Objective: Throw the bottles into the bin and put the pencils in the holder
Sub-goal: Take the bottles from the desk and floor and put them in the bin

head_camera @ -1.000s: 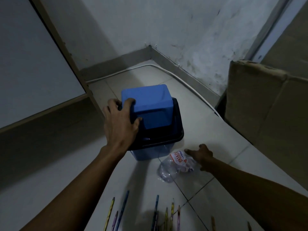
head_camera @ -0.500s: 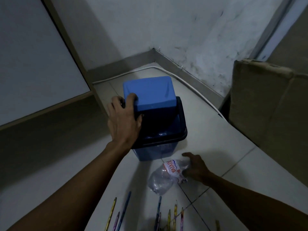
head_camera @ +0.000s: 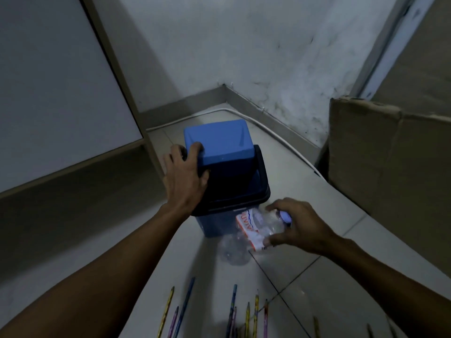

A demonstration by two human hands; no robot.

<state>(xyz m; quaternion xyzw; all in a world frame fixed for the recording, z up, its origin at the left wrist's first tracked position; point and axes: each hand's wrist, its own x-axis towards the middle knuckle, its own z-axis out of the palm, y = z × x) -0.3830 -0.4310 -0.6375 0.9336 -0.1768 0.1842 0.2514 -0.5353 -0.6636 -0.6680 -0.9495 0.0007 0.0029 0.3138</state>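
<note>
A blue bin with a black rim stands on the tiled floor in the room's corner. Its blue swing lid is tilted up, and my left hand grips the lid's near left edge. My right hand holds a crushed clear plastic bottle with a white and red label, lifted just in front of the bin's near side. Several coloured pencils lie scattered on the floor at the bottom of the view. No holder is in sight.
A tall cardboard box stands to the right of the bin. A pale board in a wooden frame leans on the left. A white cable runs along the wall base behind the bin.
My right hand closed on the bottle and lifted it off the floor toward the bin. My left hand kept the lid tilted open.
</note>
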